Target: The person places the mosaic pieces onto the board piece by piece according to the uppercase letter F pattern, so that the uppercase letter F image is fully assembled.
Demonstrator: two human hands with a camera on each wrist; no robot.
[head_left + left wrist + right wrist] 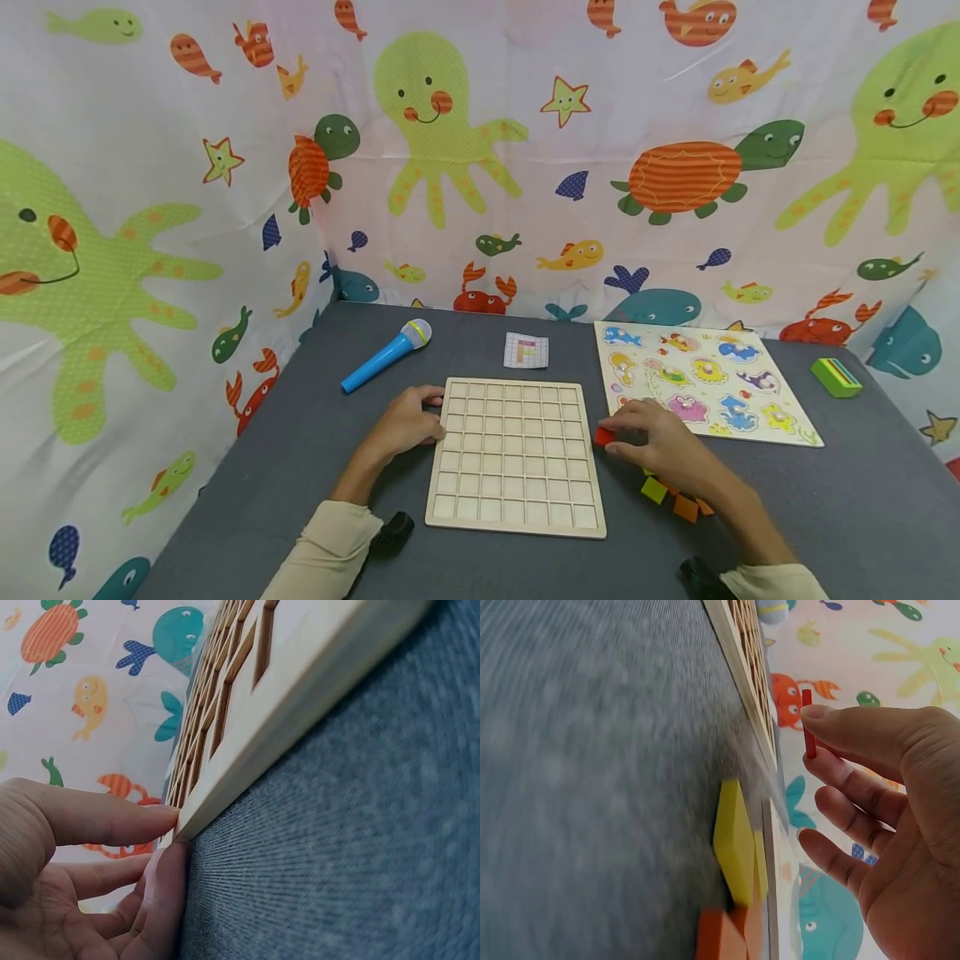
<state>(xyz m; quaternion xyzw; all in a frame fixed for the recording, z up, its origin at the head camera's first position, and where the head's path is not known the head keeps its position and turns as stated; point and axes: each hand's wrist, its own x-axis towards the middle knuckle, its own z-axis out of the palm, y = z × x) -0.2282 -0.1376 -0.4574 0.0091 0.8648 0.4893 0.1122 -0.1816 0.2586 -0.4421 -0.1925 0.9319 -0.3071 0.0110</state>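
A square wooden grid board (514, 457) lies flat on the table with no tiles in its cells. My left hand (405, 423) is at its left edge; in the left wrist view, thumb and index finger (112, 818) grip the board's rim. My right hand (660, 442) is just beyond the board's right edge and pinches a red tile (604, 436) between thumb and fingers. In the right wrist view the thin red tile (808, 724) is seen edge-on, raised above the table. Yellow-green tiles (654, 490) and orange tiles (686, 508) lie loose under the right wrist, partly hidden by it.
A small card with a coloured pattern (527, 351) lies behind the board. To its left is a blue toy microphone (386, 357). A sea-animal peg puzzle (697, 379) lies at the right rear. Further right sits a striped green-topped block stack (836, 377). A printed curtain surrounds the table.
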